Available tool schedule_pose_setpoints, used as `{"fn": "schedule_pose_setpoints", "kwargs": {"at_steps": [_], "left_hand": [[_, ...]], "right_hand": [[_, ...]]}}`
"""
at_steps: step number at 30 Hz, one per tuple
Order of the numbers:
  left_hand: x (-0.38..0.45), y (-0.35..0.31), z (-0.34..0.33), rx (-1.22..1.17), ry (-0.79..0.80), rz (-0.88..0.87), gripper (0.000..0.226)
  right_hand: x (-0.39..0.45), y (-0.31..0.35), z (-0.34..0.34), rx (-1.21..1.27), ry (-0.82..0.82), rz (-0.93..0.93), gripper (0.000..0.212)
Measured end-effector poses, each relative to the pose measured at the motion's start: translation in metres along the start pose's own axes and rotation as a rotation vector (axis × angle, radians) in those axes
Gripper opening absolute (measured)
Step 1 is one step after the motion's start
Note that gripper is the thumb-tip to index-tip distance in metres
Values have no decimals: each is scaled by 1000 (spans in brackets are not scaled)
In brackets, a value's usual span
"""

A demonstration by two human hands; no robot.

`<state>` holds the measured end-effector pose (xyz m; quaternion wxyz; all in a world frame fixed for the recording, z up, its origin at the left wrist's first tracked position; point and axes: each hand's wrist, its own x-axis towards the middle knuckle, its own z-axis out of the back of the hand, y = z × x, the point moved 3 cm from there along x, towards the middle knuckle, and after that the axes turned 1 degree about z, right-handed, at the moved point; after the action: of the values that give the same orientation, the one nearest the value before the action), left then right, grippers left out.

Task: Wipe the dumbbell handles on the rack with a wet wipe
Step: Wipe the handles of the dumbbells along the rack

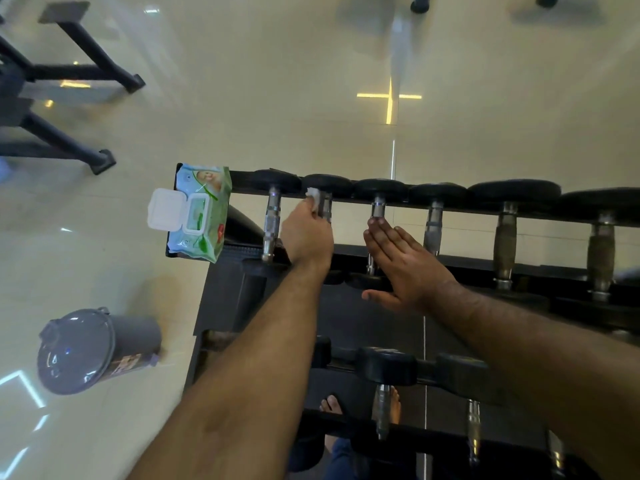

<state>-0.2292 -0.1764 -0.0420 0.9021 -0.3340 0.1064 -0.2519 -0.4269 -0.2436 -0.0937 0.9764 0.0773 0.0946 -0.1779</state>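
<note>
- Second dumbbell handle (327, 210): largely covered by the left hand (306, 237); only a short stretch shows beside the fingers.
- Wet wipe (313, 195): a small white wad protrudes above the fingers — the remainder is hidden in the grip.
- Third dumbbell handle (378, 209): lower section concealed behind the right hand (401, 261).
- Wipe packet (201, 213): printed text too blurred to read.
- Rack (485, 261): cut off by the right edge.
- Bin (93, 351): label too small and blurred to read.
- Bench frame (52, 98): cropped at the left edge.
</note>
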Motion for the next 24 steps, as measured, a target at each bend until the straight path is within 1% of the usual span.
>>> {"fn": "schedule_pose_setpoints", "kwargs": {"at_steps": [1,3,5,6,8,10,13,15,17,20,22,23,24], "left_hand": [[-3,-3,-9,28,12,-10,35],[-7,-6,-23,107,13,-104,44],[-6,-4,-28,156,10,-242,56],[-6,0,-32,215,33,-343,59],[-7,2,-36,447,148,-555,57],[-4,-1,-40,690,241,-703,55],[-5,-14,-34,1036,318,-784,51],[-12,-18,-26,1180,364,-847,40],[-19,-15,-16,1179,406,-904,27],[-33,-10,0,999,575,-896,8],[-34,-2,13,884,644,-781,13],[-28,2,19,767,622,-689,9],[-20,1,28,617,566,-604,7]], "right_hand": [[1,0,0,1,-7,4,113],[2,-1,0,5,-6,11,113],[2,-2,-1,10,-3,15,113],[2,-3,-1,10,-3,17,114],[1,-3,-2,5,-1,18,114],[1,-2,-2,7,-6,14,114],[1,-1,0,11,-3,13,113],[0,-1,1,14,5,11,114],[-1,-1,1,23,6,9,114],[1,-2,1,27,16,2,114],[2,-2,1,21,23,3,115],[2,-2,1,16,25,4,115],[2,-2,1,11,27,6,115]]}}
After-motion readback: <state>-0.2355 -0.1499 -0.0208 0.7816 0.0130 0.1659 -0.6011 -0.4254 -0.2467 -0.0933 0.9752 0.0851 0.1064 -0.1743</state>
